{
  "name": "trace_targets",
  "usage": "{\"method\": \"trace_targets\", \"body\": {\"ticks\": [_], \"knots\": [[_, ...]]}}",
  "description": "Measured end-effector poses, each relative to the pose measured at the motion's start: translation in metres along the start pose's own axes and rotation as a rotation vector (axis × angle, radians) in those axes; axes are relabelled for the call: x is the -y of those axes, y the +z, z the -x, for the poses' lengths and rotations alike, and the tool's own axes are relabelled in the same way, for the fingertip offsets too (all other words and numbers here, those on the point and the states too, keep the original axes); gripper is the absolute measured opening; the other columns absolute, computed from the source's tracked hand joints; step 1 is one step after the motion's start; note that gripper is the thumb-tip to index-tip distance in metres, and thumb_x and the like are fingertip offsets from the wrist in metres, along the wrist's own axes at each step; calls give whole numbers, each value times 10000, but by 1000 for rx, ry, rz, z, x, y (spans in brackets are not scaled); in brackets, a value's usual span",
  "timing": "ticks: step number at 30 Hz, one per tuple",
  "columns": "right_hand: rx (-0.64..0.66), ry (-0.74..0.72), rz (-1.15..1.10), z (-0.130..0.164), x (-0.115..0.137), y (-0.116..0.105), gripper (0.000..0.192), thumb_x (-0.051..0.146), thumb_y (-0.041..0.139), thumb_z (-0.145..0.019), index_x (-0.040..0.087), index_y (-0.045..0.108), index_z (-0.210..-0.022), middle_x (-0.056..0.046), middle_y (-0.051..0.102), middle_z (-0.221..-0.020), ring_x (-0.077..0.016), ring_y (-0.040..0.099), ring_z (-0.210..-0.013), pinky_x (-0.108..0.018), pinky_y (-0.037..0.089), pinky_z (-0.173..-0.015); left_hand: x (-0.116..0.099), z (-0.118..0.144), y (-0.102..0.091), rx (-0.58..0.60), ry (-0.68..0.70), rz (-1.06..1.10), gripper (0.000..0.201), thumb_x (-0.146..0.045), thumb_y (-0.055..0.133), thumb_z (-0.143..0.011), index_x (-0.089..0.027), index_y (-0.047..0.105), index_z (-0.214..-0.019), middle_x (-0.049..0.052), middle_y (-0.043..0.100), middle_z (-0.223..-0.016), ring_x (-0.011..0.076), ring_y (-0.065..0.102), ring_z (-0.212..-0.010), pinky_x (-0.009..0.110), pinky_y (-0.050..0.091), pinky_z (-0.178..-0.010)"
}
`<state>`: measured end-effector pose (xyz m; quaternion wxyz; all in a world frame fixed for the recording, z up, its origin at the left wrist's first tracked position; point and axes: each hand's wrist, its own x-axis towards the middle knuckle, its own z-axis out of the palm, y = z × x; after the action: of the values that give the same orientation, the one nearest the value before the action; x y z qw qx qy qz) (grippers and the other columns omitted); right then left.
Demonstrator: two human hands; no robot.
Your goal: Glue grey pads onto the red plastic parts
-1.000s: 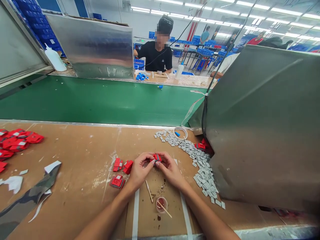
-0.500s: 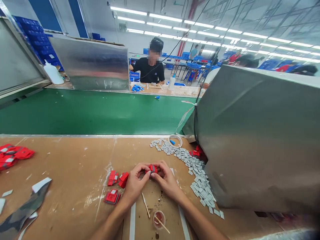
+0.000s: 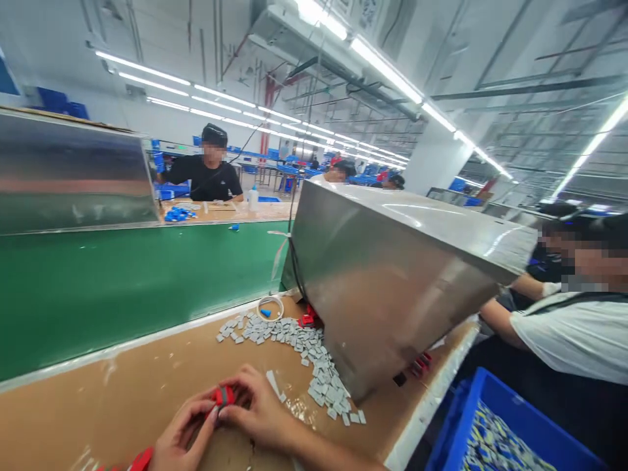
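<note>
Between the fingertips of both hands is a small red and grey plastic part [image 3: 224, 396], held low over the brown worktable [image 3: 122, 399]. My left hand [image 3: 189, 428] pinches it from the left side. My right hand [image 3: 258, 409] grips it from the right, thumb and fingers closed on it. Fingers cover much of the part. To the right of my hands, many small flat grey pieces [image 3: 326, 386] are strewn in a curved band. Another red part [image 3: 141, 460] shows partly by my left wrist at the bottom edge.
A large metal box-like shield [image 3: 392, 275] stands on the right, with red parts [image 3: 308, 318] by its corner. A tape ring [image 3: 269, 309] lies near the green conveyor belt [image 3: 122, 281]. Co-workers sit opposite and at right, near a blue bin [image 3: 520, 418] of small pieces.
The view has swung to the right, bringing the blue bin and a co-worker at right into sight. The glue cup and sticks have left the view. Both hands still hold the red part.
</note>
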<state>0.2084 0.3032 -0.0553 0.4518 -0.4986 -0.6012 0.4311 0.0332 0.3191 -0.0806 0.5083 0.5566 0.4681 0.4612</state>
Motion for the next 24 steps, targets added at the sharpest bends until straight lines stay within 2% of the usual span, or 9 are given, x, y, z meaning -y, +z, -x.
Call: {"method": "trace_targets", "body": {"ticks": [2, 5, 11, 16, 24], "knots": [[-6, 29, -1, -2, 0, 0, 314, 337, 831, -737, 216, 761, -1018, -15, 599, -952, -151, 601, -813, -252, 480, -706, 2, -4, -1, -20, 26, -4, 437, -707, 774, -636, -280, 756, -725, 65, 796, -1047, 329, 754, -1018, 378, 651, -891], [-12, 38, 5, 0, 3, 1, 290, 305, 821, -739, 206, 763, -1005, -17, 604, -931, -158, 598, -819, -258, 478, -716, -10, 1, 2, -31, 66, -35, 469, -703, 763, -654, -237, 742, -707, 98, 792, -974, 330, 759, -978, 398, 650, -871], [64, 22, 5, 5, 9, -4, 257, 337, 747, -824, 204, 741, -1043, -48, 626, -955, -194, 610, -871, -297, 488, -755, -36, 12, 8, -6, 83, -55, 316, -499, 713, -787, -188, 700, -735, 127, 771, -947, 286, 740, -953, 385, 601, -881], [98, 10, 5, 8, 3, -5, 262, 392, 718, -861, 194, 727, -1032, -53, 624, -953, -195, 600, -849, -293, 470, -727, -35, 16, 11, -3, 38, -19, 241, -420, 691, -794, -186, 679, -735, 120, 773, -947, 273, 728, -951, 369, 576, -880], [64, -72, 87, 13, 5, -4, 253, 435, 694, -894, 198, 716, -981, -53, 613, -921, -200, 578, -849, -297, 441, -733, -31, 19, 11, 15, -40, 98, 284, -457, 754, -749, -180, 693, -747, 125, 785, -1001, 299, 722, -1052, 406, 549, -978]]}}
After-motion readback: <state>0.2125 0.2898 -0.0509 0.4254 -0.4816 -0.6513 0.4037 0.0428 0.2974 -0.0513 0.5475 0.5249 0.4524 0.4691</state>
